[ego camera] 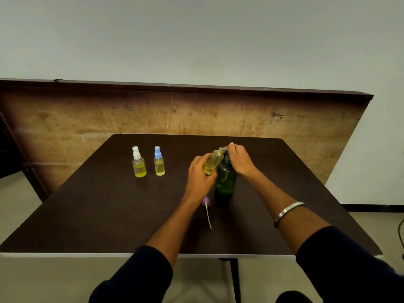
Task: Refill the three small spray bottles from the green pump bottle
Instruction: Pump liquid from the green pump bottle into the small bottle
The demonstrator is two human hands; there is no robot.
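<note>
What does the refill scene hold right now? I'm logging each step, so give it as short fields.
left hand: grips open spray bottle, tilted toward the pump spout
right hand: on the pump head of green pump bottle
purple sprayer cap: off, lying on table
white-capped bottle: upright, capped
blue-capped bottle: upright, capped

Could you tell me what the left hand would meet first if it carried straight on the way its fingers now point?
The left hand points up-right, gripping the tilted open bottle. Going on, it would probably meet the green pump bottle and the right hand on the pump, though depth is hard to judge.
</note>
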